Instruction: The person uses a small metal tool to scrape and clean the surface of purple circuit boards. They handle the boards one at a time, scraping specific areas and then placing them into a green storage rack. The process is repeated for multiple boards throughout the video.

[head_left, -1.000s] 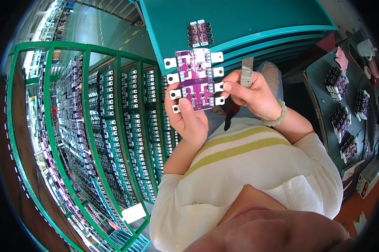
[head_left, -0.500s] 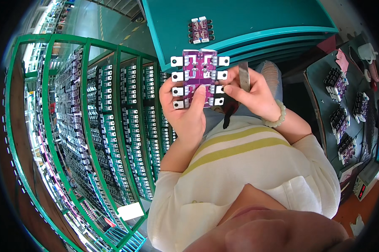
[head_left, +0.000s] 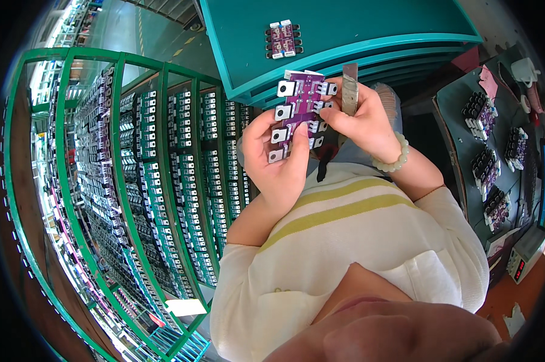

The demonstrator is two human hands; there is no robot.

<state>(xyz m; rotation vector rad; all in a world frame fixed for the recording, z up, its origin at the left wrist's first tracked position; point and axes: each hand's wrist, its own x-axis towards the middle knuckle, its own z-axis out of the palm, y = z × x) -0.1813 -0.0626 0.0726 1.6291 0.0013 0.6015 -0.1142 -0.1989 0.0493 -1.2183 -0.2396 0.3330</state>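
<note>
My left hand (head_left: 276, 168) is closed round the lower left side of a purple circuit board panel (head_left: 307, 99), its thumb pressed on the face. White square tabs with dark round centres stick out along both long edges of the panel. In my right hand (head_left: 372, 130) a flat, worn metal strip (head_left: 349, 90) stands upright between the fingers. The right thumb and fingertips also reach the panel's right edge. The panel is tilted, and the fingers behind it are hidden.
A teal tray rack (head_left: 345, 48) stands ahead, with a similar small board (head_left: 282, 39) on its top tray. At the left is a green-framed rack (head_left: 122, 120) packed with boards. A dark table (head_left: 459, 127) at the right holds several board assemblies (head_left: 484, 169).
The panel has shifted slightly right and turned, so its left edge now faces me more. My right hand and the metal strip have risen a little beside it.
</note>
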